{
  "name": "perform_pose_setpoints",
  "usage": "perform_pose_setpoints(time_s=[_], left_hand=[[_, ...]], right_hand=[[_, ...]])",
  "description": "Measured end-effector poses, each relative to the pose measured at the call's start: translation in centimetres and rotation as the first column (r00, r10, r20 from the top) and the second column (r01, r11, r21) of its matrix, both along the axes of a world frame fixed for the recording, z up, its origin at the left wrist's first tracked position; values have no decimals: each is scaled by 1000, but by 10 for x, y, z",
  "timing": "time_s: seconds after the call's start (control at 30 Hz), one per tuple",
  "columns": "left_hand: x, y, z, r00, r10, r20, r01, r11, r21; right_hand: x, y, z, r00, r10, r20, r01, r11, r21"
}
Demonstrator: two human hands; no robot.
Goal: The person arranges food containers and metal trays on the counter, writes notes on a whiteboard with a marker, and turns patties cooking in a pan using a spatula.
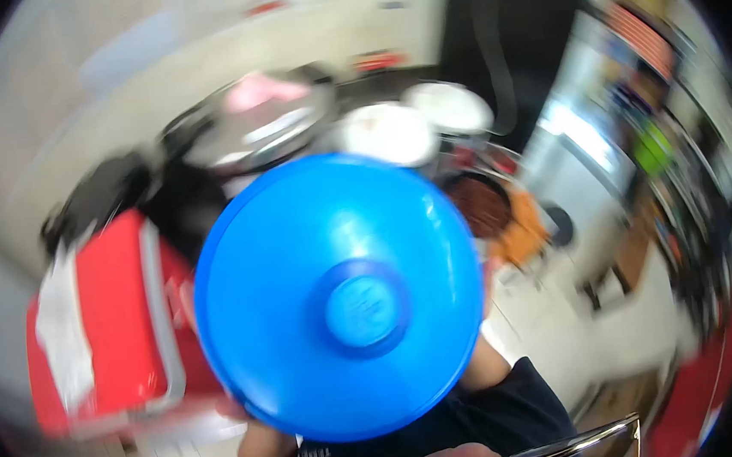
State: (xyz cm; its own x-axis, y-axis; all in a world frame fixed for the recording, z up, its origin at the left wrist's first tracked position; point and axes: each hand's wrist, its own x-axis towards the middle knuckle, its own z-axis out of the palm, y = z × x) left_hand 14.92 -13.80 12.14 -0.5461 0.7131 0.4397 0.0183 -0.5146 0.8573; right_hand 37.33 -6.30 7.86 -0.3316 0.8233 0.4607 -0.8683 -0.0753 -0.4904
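Head view: your left hand (230, 407) and right hand (491, 280) grip one round blue piece (283, 261), hub (362, 312) facing you; two white discs (388, 132) beyond.

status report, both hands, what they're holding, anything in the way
Left hand and right hand gripping opposite sides, mostly hidden. Blue lid held up, knob facing camera. Red box close by on left.

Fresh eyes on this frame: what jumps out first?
The large, round, glossy blue plastic lid-like piece, mid-frame, dominates. Next comes the bright red box with a pale edge at left. Beyond, the blurred pink item on a shiny, round metal lid stands out.
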Motion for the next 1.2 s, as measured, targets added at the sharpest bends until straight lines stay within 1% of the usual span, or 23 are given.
perform_pose_setpoints(time_s=[0.03, 0.07, 0.1, 0.17, 0.23, 0.37, 0.43, 0.53, 0.57, 0.63, 0.67, 0.73, 0.77, 0.83, 0.87, 0.93, 0.97, 1.03, 1.07, 1.1, 1.13, 1.17, 1.2], left_hand=[[9, -8, -5, 993, -116, 20, 115, 993, 17], [18, -16, -11, 972, -232, 40, 231, 973, 27], [28, -23, -17, 938, -339, 68, 337, 941, 35], [55, -39, -30, 834, -537, 123, 535, 843, 52], [93, -57, -44, 685, -709, 166, 710, 701, 63], [199, -119, -62, 207, -946, 249, 970, 232, 76], [258, -169, -67, -41, -960, 276, 996, -17, 88], [343, -265, -78, -359, -875, 325, 933, -340, 116], [370, -298, -84, -452, -824, 342, 891, -436, 126], [423, -371, -94, -606, -701, 377, 788, -593, 165], [446, -406, -98, -658, -642, 392, 740, -648, 182], [485, -470, -100, -710, -553, 435, 676, -709, 201], [502, -500, -99, -725, -514, 459, 649, -733, 205], [536, -558, -80, -779, -467, 418, 548, -832, 91], [553, -582, -81, -770, -466, 437, 554, -828, 94], [591, -621, -89, -783, -509, 357, 561, -826, 53], [609, -637, -96, -781, -511, 361, 565, -823, 56], [650, -662, -110, -770, -512, 382, 564, -825, 29], [672, -669, -131, -753, -520, 403, 578, -815, 28], [684, -681, -139, -756, -521, 396, 579, -815, 34], [696, -691, -145, -708, -615, 348, 666, -745, 37], [719, -702, -145, -646, -703, 298, 747, -663, 55], [748, -713, -144, -639, -709, 297, 755, -652, 69]], right_hand=[[10, -34, 1, 952, -264, 158, 265, 964, 13], [19, -67, 10, 863, -455, 220, 460, 887, 33], [29, -101, 18, 726, -619, 300, 635, 771, 53], [57, -165, 27, 640, -677, 363, 701, 708, 86], [89, -223, 20, 468, -804, 367, 832, 541, 124], [143, -369, 14, 36, -921, 389, 980, 108, 164], [157, -451, 25, -118, -916, 382, 987, -68, 143], [177, -568, 29, -360, -851, 383, 924, -383, 17], [183, -604, 22, -385, -836, 391, 911, -411, 18], [201, -680, 13, -562, -712, 421, 802, -593, 67], [206, -714, 8, -579, -699, 420, 789, -611, 72], [220, -776, -4, -656, -584, 478, 683, -729, 46], [229, -799, -6, -654, -570, 497, 677, -735, 49], [250, -846, -13, -752, -456, 475, 539, -841, 45], [264, -870, -23, -742, -454, 494, 544, -838, 47], [305, -916, -53, -690, -530, 492, 563, -821, -95], [330, -935, -66, -687, -531, 496, 567, -819, -92], [382, -963, -91, -613, -631, 475, 636, -751, -176], [407, -973, -99, -614, -631, 475, 637, -751, -173], [436, -980, -106, -633, -578, 515, 644, -762, -64], [466, -989, -115, -655, -524, 544, 646, -762, 45], [495, -1005, -141, -580, -598, 553, 695, -718, -47], [526, -1014, -136, -570, -613, 547, 723, -690, -19]])
